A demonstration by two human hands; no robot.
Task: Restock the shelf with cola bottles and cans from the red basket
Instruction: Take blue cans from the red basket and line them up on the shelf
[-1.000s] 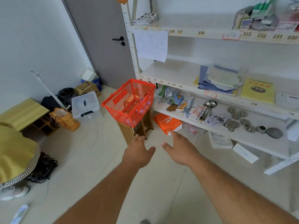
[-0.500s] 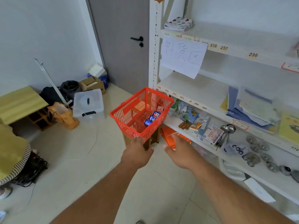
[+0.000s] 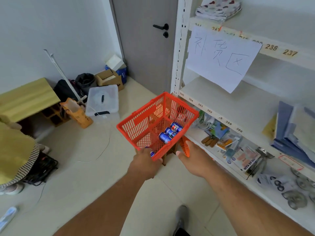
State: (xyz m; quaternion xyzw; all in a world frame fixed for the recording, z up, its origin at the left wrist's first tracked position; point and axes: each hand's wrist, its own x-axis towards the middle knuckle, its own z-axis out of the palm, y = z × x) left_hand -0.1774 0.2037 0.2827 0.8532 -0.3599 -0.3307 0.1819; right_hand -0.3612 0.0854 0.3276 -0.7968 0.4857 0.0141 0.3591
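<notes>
The red basket (image 3: 136, 120) rests on a wooden stool beside the white shelf (image 3: 221, 106). Three blue cola cans (image 3: 170, 132) lie on its floor, and another can (image 3: 152, 153) shows through the mesh at the near corner. A dark bottle-like shape (image 3: 181, 110) stands in its far corner. My left hand (image 3: 144, 165) is at the basket's near corner with fingers curled on it. My right hand (image 3: 196, 160) is spread open just right of the basket, apart from it, in front of an orange package (image 3: 185, 147).
A paper sign (image 3: 221, 57) hangs over the bare middle shelf. The lower shelf holds small tools, packets and metal parts (image 3: 238, 150). A clear lidded bin (image 3: 102, 99), boxes, a bag and a low wooden bench (image 3: 25, 97) crowd the left floor. A seated person (image 3: 15, 150) is at far left.
I have come closer to the basket and the cans inside have come into sight. Both hands reached forward; my left hand now touches the basket's near corner.
</notes>
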